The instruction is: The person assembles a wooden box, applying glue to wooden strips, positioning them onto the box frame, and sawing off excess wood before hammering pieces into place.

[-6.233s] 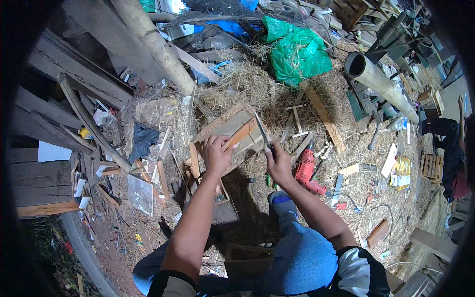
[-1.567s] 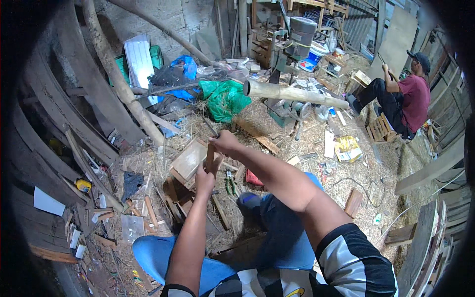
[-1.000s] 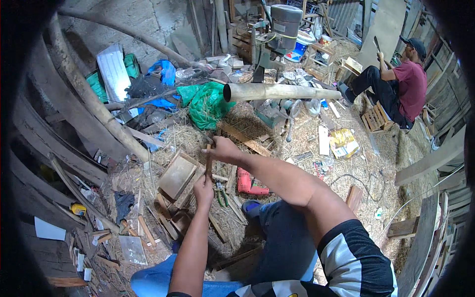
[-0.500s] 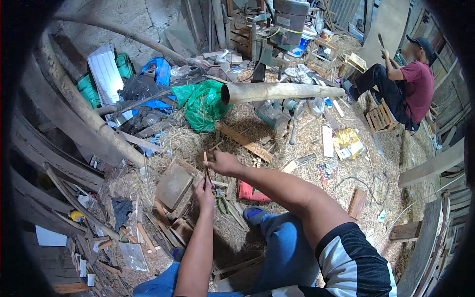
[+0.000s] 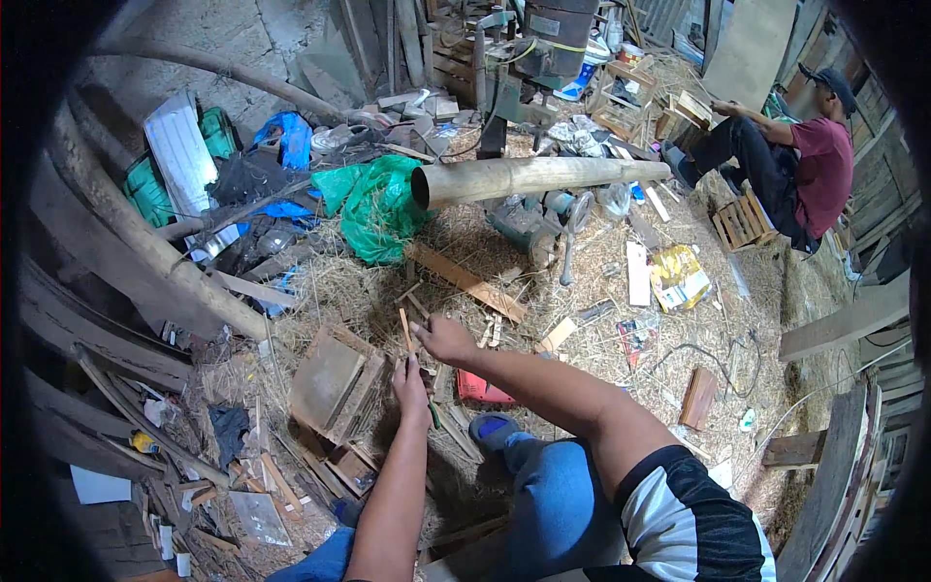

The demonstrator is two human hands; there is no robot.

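Observation:
A thin, light-brown wooden strip (image 5: 406, 328) stands nearly upright between my hands, in front of a wooden box. My left hand (image 5: 411, 386) is closed round its lower part. Just above and to the right, my right hand (image 5: 447, 339) has its fingers curled closed beside the strip. What lies inside those fingers is hidden. Beyond the right hand shows a small T-shaped piece (image 5: 411, 295); I cannot tell whether it is held. The wooden box (image 5: 332, 380) sits left of my left hand, and a red case (image 5: 484, 388) lies under my right forearm.
A thick bamboo pole (image 5: 543, 179) lies across the space ahead, with a green plastic bag (image 5: 373, 209) by its left end. A wooden plank (image 5: 467, 281) rests on the straw-covered floor. Another person (image 5: 819, 160) sits at the far right by a slatted crate (image 5: 744, 221).
The view has shifted slightly. My hands keep close together round the upright strip. The other person has lowered their hands and the long dark thing raised before.

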